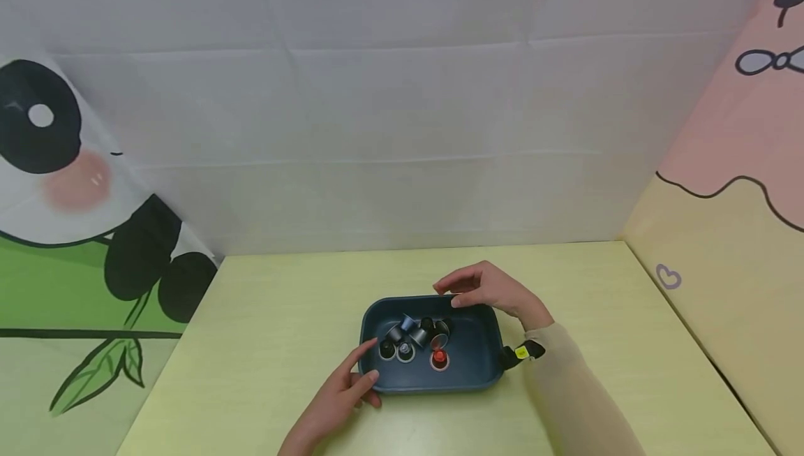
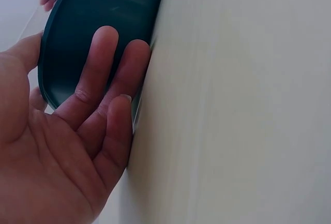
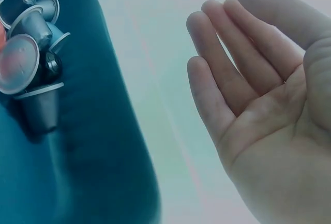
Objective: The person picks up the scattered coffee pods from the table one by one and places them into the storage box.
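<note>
A dark blue rectangular tray [image 1: 467, 372] rests on the table with several coffee capsules [image 1: 419, 336] inside, mostly dark or silver. One red capsule [image 1: 440, 358] stands nearer the front. My left hand [image 1: 339, 396] holds the tray's front left corner, thumb and index finger over the rim. In the left wrist view its other fingers [image 2: 106, 53] lie along the outer wall. Above the far right rim, my right hand [image 1: 493, 288] is held with relaxed fingers and nothing in it. The right wrist view shows its bare palm beside the tray wall [image 3: 111, 131].
The pale yellow table [image 1: 283, 316] extends around the tray on all sides. A white sheet [image 1: 402, 128] hangs behind it, with printed panels at left and right. A black device with a yellow label [image 1: 521, 353] sits at my right wrist, close to the tray's right edge.
</note>
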Available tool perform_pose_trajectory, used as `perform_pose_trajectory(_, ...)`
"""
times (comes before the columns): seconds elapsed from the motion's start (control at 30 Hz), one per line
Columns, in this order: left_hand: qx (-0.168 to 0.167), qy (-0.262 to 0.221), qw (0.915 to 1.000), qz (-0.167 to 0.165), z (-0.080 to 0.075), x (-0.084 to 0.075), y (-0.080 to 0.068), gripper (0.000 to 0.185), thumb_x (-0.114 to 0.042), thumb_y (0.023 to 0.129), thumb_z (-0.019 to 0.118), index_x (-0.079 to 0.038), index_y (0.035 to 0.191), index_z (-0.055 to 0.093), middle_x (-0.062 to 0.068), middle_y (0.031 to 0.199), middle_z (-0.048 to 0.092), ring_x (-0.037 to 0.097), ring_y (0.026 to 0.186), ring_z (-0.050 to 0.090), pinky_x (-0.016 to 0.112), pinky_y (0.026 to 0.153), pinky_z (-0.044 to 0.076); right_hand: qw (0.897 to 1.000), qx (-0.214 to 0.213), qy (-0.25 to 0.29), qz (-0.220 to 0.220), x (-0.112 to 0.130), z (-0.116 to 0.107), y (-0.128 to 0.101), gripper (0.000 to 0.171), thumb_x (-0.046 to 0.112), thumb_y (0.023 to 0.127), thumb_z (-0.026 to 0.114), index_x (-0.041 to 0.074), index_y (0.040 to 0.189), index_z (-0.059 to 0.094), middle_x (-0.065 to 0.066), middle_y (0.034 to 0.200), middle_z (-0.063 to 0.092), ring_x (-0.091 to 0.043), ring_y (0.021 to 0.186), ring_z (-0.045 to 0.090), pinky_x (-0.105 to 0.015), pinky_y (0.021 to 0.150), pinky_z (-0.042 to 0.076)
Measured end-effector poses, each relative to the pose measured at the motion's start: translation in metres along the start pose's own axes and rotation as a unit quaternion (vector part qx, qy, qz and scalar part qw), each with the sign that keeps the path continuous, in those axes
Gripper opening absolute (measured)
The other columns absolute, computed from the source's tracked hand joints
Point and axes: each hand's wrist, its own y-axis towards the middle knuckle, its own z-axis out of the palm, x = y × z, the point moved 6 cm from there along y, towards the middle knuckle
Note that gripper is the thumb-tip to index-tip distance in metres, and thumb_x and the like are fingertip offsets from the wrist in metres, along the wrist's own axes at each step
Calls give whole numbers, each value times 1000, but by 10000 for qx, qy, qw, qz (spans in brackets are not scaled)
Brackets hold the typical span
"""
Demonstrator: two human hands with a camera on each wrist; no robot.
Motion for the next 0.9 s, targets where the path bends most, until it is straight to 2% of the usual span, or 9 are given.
perform_pose_trajectory(0.2, -8, -3, 10000, 7, 0, 2, 1, 60, -28, 103, 56, -23, 157, 29, 15, 75, 71, 30, 74, 70, 29, 67, 46, 9996, -164, -205, 75, 4, -12, -10, 36, 2, 89, 72, -3, 125, 66, -20, 125, 65, -36, 121, 58, -36, 98, 47)
perform_pose_trajectory(0.33, -3, 3, 10000, 10, 0, 3, 1, 61, -29, 103, 56, -23, 157, 29, 15, 75, 71, 30, 75, 70, 29, 67, 46, 9991, -291, -268, 145, 3, -20, -17, 35, 2, 90, 72, -3, 124, 67, -23, 126, 64, -38, 121, 58, -33, 94, 50)
perform_pose_trajectory(0.57, -19, 15, 10000, -8, 0, 3, 1, 60, -28, 104, 55, -23, 157, 28, 15, 75, 71, 30, 75, 70, 30, 68, 46, 9970, -652, -362, 186, 0, -36, -34, 35, 4, 91, 71, -2, 125, 67, -22, 126, 64, -24, 114, 63, -33, 91, 51)
perform_pose_trajectory(0.7, -6, 10, 10000, -10, 0, 3, 1, 61, -29, 104, 56, -23, 157, 28, 15, 75, 71, 30, 75, 70, 30, 68, 46, 9946, -888, -456, 273, -5, -46, -43, 35, 6, 91, 72, 0, 125, 67, -19, 125, 66, -21, 113, 64, -29, 93, 49)
perform_pose_trajectory(0.9, -4, 49, 10000, 29, 0, 0, 1, 61, -30, 103, 56, -23, 157, 29, 14, 74, 71, 29, 74, 70, 30, 68, 47, 9872, -1404, -506, 566, -20, -60, -54, 37, 12, 91, 73, -1, 125, 67, -19, 126, 65, -31, 115, 63, -27, 92, 49)
